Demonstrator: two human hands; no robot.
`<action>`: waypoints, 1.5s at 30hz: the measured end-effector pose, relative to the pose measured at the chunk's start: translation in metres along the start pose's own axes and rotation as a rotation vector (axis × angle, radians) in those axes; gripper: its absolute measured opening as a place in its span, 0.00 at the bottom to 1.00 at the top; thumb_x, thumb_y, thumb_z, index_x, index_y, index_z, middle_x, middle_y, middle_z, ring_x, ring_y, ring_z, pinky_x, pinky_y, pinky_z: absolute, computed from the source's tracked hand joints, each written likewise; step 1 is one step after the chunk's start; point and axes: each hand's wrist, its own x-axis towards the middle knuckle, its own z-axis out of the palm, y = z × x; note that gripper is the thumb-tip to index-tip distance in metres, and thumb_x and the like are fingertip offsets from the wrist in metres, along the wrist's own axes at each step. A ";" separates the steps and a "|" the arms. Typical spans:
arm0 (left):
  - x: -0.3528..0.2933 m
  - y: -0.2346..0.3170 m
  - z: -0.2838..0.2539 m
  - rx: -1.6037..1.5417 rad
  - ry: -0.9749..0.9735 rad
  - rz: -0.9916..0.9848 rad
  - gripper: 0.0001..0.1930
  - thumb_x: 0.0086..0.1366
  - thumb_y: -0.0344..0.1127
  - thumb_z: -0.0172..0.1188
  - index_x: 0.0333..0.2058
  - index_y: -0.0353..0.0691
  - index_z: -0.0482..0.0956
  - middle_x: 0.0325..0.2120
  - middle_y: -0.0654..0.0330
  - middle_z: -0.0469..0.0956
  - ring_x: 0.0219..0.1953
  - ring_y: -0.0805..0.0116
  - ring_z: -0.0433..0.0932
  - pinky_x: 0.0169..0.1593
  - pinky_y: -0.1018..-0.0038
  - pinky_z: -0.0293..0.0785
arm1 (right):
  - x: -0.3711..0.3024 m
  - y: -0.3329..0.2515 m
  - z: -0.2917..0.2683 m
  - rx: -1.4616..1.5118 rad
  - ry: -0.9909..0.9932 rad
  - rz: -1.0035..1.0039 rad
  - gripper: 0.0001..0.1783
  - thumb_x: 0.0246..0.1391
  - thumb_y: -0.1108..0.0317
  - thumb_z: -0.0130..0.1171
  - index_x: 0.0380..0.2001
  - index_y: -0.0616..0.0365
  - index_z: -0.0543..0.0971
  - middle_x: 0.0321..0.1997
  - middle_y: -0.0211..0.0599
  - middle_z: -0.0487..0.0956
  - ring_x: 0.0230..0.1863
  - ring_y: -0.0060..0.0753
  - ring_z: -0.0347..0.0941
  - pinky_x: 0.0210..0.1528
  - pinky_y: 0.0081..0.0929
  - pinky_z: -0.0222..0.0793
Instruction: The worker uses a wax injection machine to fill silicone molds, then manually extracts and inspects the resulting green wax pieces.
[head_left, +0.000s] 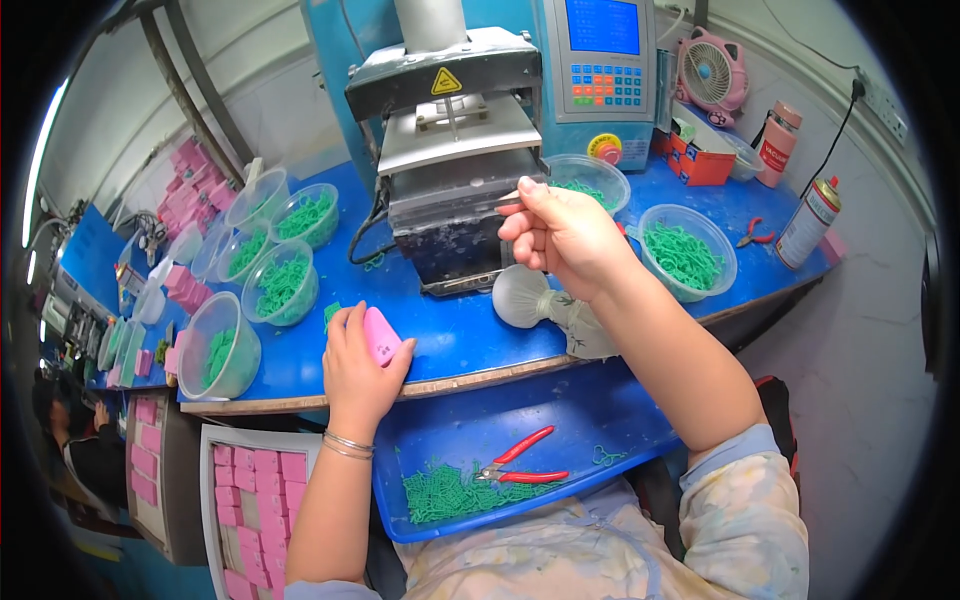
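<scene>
On the blue tabletop at left of centre, my left hand (360, 365) is closed around a pink block (382, 336), thumb along its right side. A small green piece (331, 312) shows just beyond those fingers. My right hand (570, 235) is raised in front of the press (465, 205), thumb and index finger pinched. A thin sliver seems to stick out from that pinch, too small to name. Below the right wrist lies a white rounded bulb (520, 297) with a wrapped neck, on the table near its front edge.
Clear tubs (222, 350) of green pieces stand at left; another tub (688, 252) stands right of the press. Below the table edge, a blue tray (395, 500) holds green pieces and red-handled cutters (520, 460). A spray can (808, 225) and small pliers (757, 234) are at right.
</scene>
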 end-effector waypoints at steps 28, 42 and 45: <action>-0.237 -0.237 -0.124 0.555 0.166 -0.754 0.42 0.40 0.41 0.72 0.53 0.35 0.60 0.47 0.47 0.62 0.50 0.49 0.63 0.53 0.63 0.64 | -0.044 0.117 0.053 -1.645 -0.087 -0.884 0.17 0.37 0.71 0.63 0.13 0.56 0.63 0.15 0.37 0.61 0.18 0.41 0.61 0.21 0.35 0.53; -0.278 -0.315 -0.095 -0.352 0.635 -1.591 0.16 0.59 0.27 0.48 0.47 0.31 0.69 0.42 0.47 0.72 0.41 0.52 0.74 0.44 0.60 0.71 | -0.043 0.126 0.053 -1.654 -0.085 -0.875 0.16 0.39 0.73 0.62 0.14 0.57 0.62 0.15 0.38 0.60 0.18 0.42 0.59 0.22 0.35 0.53; -0.301 -0.329 -0.112 -1.024 0.976 -1.592 0.18 0.60 0.30 0.48 0.49 0.31 0.67 0.43 0.46 0.71 0.39 0.47 0.75 0.41 0.54 0.72 | -0.042 0.126 0.055 -1.630 -0.098 -0.887 0.16 0.39 0.73 0.61 0.14 0.57 0.62 0.15 0.38 0.60 0.18 0.42 0.59 0.21 0.35 0.52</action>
